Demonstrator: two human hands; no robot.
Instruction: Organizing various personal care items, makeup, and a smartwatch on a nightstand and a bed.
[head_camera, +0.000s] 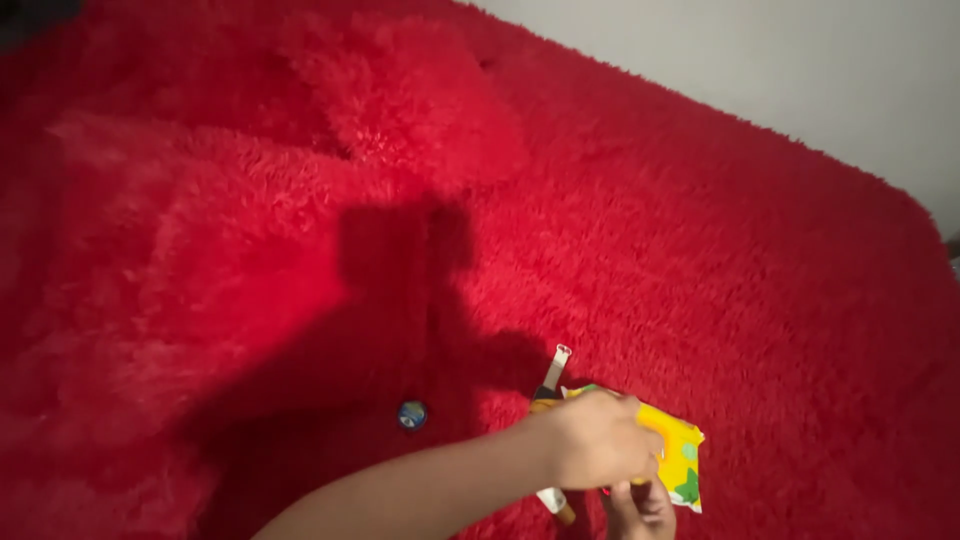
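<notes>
Two hands show low in the head view, both on one small packet. The left hand (600, 440) reaches in from the lower left on a bare forearm, fingers curled over the top of the yellow packet (678, 452) and closed on it. The right hand (640, 510) comes up from the bottom edge below it, fingertips meeting the packet's underside; we cannot tell how firmly it pinches, since most of it is cut off by the frame. The packet is flat, yellow with green patches at its right corner. We cannot tell whether it is sealed or what it holds. Just left of the hands we note a slim stick-like item (556, 368) with a pale tip lying on the fabric, partly under the left hand, and its lower end shows again near the wrist. Farther left lies a small round blue-green disc (412, 414), well apart from the packet. Everything rests on a shaggy red blanket (250, 200). A pale wall (800, 60) runs along the upper right.
</notes>
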